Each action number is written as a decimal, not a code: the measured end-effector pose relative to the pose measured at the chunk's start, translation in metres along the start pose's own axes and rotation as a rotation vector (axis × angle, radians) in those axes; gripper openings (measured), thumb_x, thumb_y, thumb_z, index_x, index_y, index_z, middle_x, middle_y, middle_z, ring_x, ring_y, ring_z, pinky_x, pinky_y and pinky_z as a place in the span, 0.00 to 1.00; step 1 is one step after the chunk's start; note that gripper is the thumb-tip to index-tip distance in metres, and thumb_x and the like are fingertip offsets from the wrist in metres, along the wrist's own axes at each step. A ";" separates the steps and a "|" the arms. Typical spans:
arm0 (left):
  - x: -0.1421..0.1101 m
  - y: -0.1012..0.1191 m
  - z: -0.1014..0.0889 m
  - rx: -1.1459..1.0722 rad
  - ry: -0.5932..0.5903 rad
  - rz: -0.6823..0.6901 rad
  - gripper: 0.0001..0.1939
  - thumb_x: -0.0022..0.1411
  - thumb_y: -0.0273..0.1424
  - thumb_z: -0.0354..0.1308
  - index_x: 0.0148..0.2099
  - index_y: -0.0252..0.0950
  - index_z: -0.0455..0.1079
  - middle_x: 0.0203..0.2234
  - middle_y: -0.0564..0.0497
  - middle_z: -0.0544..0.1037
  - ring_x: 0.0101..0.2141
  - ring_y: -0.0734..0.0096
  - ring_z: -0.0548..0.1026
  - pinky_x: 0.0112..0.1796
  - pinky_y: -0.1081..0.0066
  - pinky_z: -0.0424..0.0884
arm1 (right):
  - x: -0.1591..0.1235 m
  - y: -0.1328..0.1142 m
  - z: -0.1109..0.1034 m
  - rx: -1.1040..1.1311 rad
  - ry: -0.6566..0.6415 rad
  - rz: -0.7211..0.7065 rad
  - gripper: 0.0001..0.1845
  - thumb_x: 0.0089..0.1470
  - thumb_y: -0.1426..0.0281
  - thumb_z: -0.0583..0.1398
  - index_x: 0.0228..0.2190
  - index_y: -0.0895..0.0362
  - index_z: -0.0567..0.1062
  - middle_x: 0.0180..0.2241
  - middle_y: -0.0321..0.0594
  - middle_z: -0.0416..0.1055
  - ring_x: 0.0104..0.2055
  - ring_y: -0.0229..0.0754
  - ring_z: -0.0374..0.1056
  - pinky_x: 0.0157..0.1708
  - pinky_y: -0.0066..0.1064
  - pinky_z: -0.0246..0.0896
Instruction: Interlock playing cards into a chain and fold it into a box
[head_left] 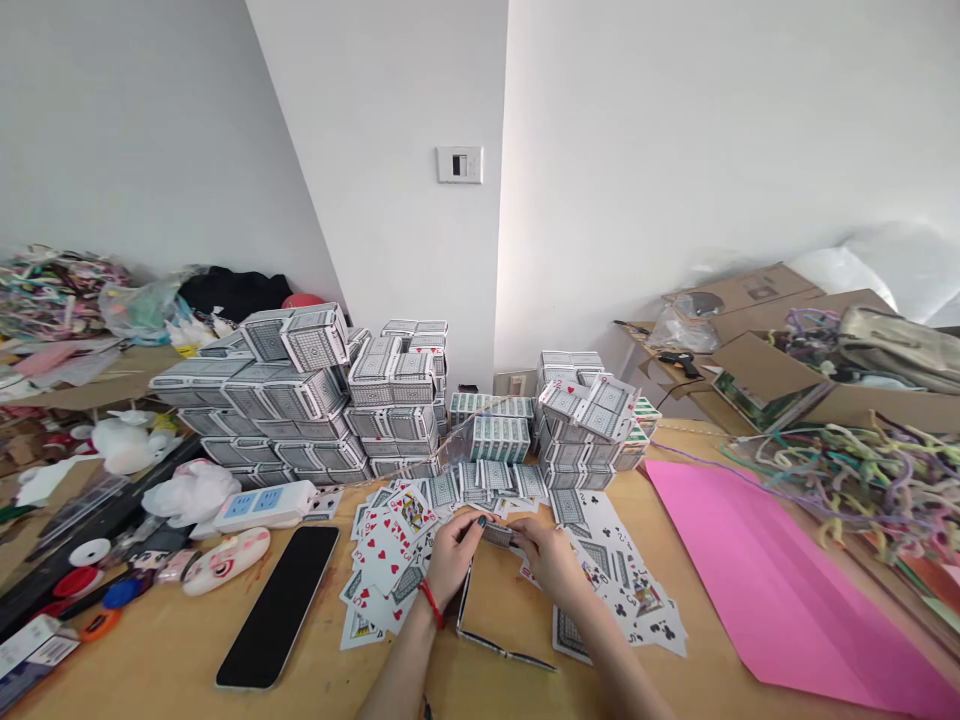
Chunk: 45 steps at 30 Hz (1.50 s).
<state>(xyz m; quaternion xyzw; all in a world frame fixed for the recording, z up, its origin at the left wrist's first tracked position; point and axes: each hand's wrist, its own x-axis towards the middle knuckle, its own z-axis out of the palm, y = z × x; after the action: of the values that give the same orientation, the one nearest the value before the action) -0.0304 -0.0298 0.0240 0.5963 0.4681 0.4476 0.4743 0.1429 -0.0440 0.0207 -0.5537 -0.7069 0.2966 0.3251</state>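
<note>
My left hand [453, 556] and my right hand [553, 562] meet over the near middle of the table, fingers closed around a folded playing card [498, 536] with a grey patterned back. A thin, dark-and-white jointed strip [504, 652] runs down from beside my left hand and bends across the wood between my forearms; whether it joins the card I cannot tell. Loose playing cards [384, 550] lie face up and face down to the left. More loose cards [619, 570] spread out on the right. My fingers partly cover the held card.
Stacked blocks of folded cards [292, 400] rise at the back left, with a smaller stack [574, 430] at the back right. Green card boxes [501, 438] stand between. A black phone [279, 606], white power strip [266, 503], pink sheet [795, 590] and pipe cleaners [847, 480] surround the work.
</note>
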 end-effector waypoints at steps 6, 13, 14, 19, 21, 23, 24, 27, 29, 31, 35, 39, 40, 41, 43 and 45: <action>-0.001 0.003 -0.002 0.021 -0.037 0.016 0.14 0.57 0.32 0.50 0.42 0.37 0.73 0.40 0.47 0.76 0.43 0.63 0.72 0.45 0.67 0.66 | -0.002 0.000 0.000 0.018 -0.024 0.009 0.12 0.51 0.71 0.51 0.35 0.56 0.72 0.25 0.38 0.75 0.26 0.42 0.71 0.28 0.29 0.62; -0.004 0.006 -0.002 0.032 -0.134 0.041 0.15 0.56 0.29 0.49 0.46 0.38 0.70 0.42 0.48 0.75 0.43 0.64 0.71 0.46 0.67 0.65 | -0.002 0.002 0.011 -0.056 0.043 0.003 0.12 0.54 0.69 0.49 0.33 0.56 0.71 0.27 0.40 0.75 0.27 0.43 0.71 0.28 0.30 0.63; -0.005 0.006 -0.002 0.033 -0.144 0.040 0.16 0.57 0.28 0.49 0.46 0.38 0.69 0.42 0.48 0.75 0.43 0.65 0.70 0.45 0.67 0.65 | -0.001 0.003 0.013 -0.055 0.057 0.008 0.12 0.54 0.69 0.49 0.33 0.56 0.71 0.27 0.40 0.75 0.27 0.43 0.71 0.28 0.30 0.63; -0.006 0.012 -0.002 -0.003 -0.180 0.034 0.16 0.58 0.27 0.47 0.47 0.38 0.68 0.43 0.49 0.73 0.45 0.66 0.69 0.46 0.68 0.64 | -0.001 0.001 0.023 -0.017 0.156 0.032 0.12 0.54 0.69 0.48 0.39 0.55 0.68 0.33 0.41 0.75 0.33 0.44 0.72 0.32 0.32 0.64; -0.006 0.012 -0.002 0.000 -0.186 0.020 0.16 0.56 0.26 0.48 0.46 0.37 0.69 0.43 0.49 0.74 0.45 0.66 0.69 0.47 0.68 0.63 | -0.002 -0.001 0.026 0.002 0.181 0.038 0.12 0.55 0.69 0.48 0.39 0.55 0.67 0.35 0.42 0.75 0.36 0.44 0.72 0.34 0.33 0.65; -0.004 0.011 -0.002 0.010 -0.178 0.006 0.17 0.53 0.25 0.49 0.44 0.37 0.70 0.42 0.49 0.74 0.44 0.65 0.70 0.47 0.68 0.64 | -0.003 -0.001 0.027 0.025 0.191 0.034 0.11 0.55 0.69 0.49 0.39 0.55 0.67 0.37 0.43 0.74 0.37 0.44 0.71 0.35 0.33 0.65; -0.003 0.009 -0.002 0.013 -0.166 0.003 0.17 0.51 0.24 0.49 0.43 0.36 0.71 0.41 0.49 0.75 0.43 0.65 0.70 0.47 0.67 0.64 | -0.003 -0.001 0.027 0.036 0.189 0.025 0.11 0.55 0.69 0.49 0.39 0.55 0.66 0.37 0.43 0.74 0.38 0.44 0.71 0.35 0.33 0.65; -0.001 0.003 -0.001 0.021 -0.103 -0.020 0.16 0.49 0.23 0.48 0.39 0.36 0.74 0.38 0.50 0.77 0.40 0.65 0.72 0.45 0.66 0.65 | -0.004 0.003 0.023 0.042 0.182 -0.026 0.11 0.54 0.68 0.50 0.38 0.55 0.68 0.35 0.42 0.74 0.35 0.43 0.71 0.34 0.31 0.65; 0.000 0.001 -0.001 0.026 -0.075 -0.047 0.16 0.49 0.23 0.48 0.37 0.36 0.74 0.36 0.50 0.78 0.39 0.64 0.73 0.44 0.66 0.66 | -0.005 0.007 0.019 -0.003 0.197 -0.059 0.10 0.53 0.67 0.51 0.35 0.55 0.70 0.32 0.41 0.74 0.32 0.42 0.71 0.33 0.31 0.65; 0.000 0.000 -0.001 0.023 -0.076 -0.056 0.16 0.48 0.24 0.48 0.36 0.37 0.75 0.35 0.50 0.78 0.40 0.64 0.73 0.45 0.65 0.66 | -0.004 0.009 0.016 -0.061 0.224 -0.076 0.11 0.53 0.67 0.51 0.31 0.55 0.72 0.28 0.42 0.73 0.29 0.42 0.70 0.32 0.31 0.64; 0.000 0.003 0.000 0.013 -0.089 -0.042 0.16 0.48 0.24 0.49 0.37 0.37 0.75 0.36 0.50 0.78 0.41 0.63 0.73 0.46 0.64 0.65 | -0.003 0.007 0.016 -0.151 0.249 -0.074 0.12 0.52 0.67 0.52 0.23 0.56 0.71 0.22 0.39 0.68 0.23 0.39 0.65 0.26 0.29 0.61; 0.002 0.005 0.001 0.018 -0.079 -0.063 0.15 0.49 0.26 0.51 0.38 0.37 0.75 0.36 0.49 0.78 0.41 0.63 0.73 0.46 0.64 0.66 | -0.004 -0.001 0.022 -0.209 0.241 -0.048 0.12 0.52 0.68 0.51 0.21 0.56 0.69 0.20 0.39 0.67 0.21 0.39 0.64 0.23 0.29 0.60; 0.002 0.005 0.001 0.016 -0.081 -0.068 0.15 0.50 0.26 0.51 0.38 0.37 0.75 0.36 0.49 0.78 0.40 0.63 0.74 0.46 0.65 0.66 | -0.005 -0.003 0.022 -0.208 0.228 -0.043 0.12 0.52 0.69 0.50 0.23 0.57 0.70 0.21 0.40 0.68 0.22 0.40 0.65 0.24 0.29 0.61; 0.003 0.005 0.001 0.015 -0.081 -0.071 0.14 0.50 0.27 0.52 0.37 0.37 0.76 0.36 0.49 0.79 0.40 0.63 0.74 0.45 0.65 0.66 | -0.006 -0.006 0.020 -0.195 0.207 -0.042 0.12 0.52 0.71 0.49 0.25 0.57 0.72 0.23 0.42 0.70 0.25 0.41 0.67 0.26 0.30 0.62; 0.004 0.004 0.001 0.018 -0.070 -0.078 0.13 0.49 0.27 0.53 0.37 0.37 0.76 0.36 0.49 0.79 0.40 0.63 0.74 0.45 0.65 0.67 | -0.009 -0.011 0.014 -0.118 0.131 -0.047 0.15 0.51 0.73 0.48 0.32 0.57 0.74 0.28 0.44 0.72 0.30 0.43 0.69 0.31 0.33 0.64; 0.005 0.004 0.001 0.023 -0.053 -0.083 0.13 0.49 0.28 0.53 0.36 0.37 0.76 0.35 0.49 0.79 0.40 0.63 0.74 0.45 0.65 0.67 | -0.012 -0.014 0.003 0.034 -0.017 -0.043 0.19 0.51 0.75 0.46 0.39 0.56 0.73 0.30 0.43 0.74 0.32 0.43 0.71 0.33 0.32 0.66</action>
<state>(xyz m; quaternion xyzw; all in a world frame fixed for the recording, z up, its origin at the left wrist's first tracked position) -0.0279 -0.0258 0.0277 0.5935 0.4847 0.4060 0.4980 0.1341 -0.0586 0.0282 -0.5302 -0.7161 0.3062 0.3351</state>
